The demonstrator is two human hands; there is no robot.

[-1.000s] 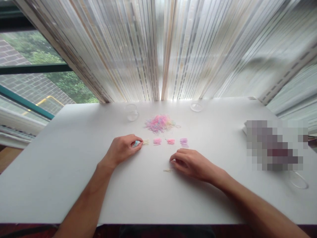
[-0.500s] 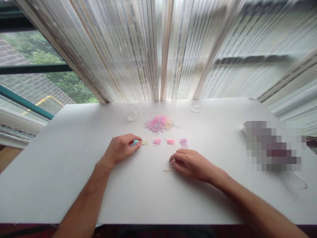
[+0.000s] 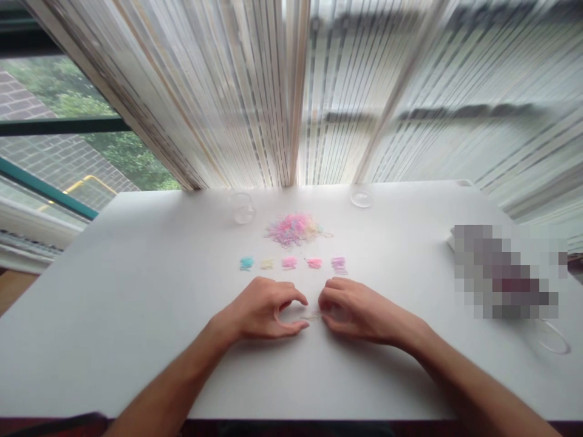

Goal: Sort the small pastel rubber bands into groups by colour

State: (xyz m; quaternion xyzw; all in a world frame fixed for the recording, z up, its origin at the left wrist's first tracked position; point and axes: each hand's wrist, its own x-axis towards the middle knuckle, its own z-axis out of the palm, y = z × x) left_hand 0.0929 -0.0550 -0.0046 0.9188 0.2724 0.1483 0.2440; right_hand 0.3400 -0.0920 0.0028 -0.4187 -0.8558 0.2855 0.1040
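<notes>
My left hand point(image 3: 273, 308) is open, its thumb and forefinger spread apart on either side of a few thin pale yellow strands point(image 3: 311, 317) lying on the white table point(image 3: 136, 340). My right hand point(image 3: 350, 308) has its fingers curled together at the right end of these strands and seems to pinch them; the fingertips are partly hidden. Beyond my hands runs a row of small strand bundles: blue point(image 3: 246, 263), pale yellow point(image 3: 266, 264), pink point(image 3: 289, 263), coral pink point(image 3: 314, 263) and purple point(image 3: 339, 265).
A loose pile of mixed pastel strands point(image 3: 294, 229) lies behind the row. Toward the back edge stand a clear round container point(image 3: 244, 209) and a clear shallow dish point(image 3: 361, 199). A blurred-out object point(image 3: 501, 273) with a white loop point(image 3: 553, 337) lies at right.
My left hand has left the blue bundle, moved right and nearer, and opened around the pale strands. My right hand has shifted slightly right and stays by them.
</notes>
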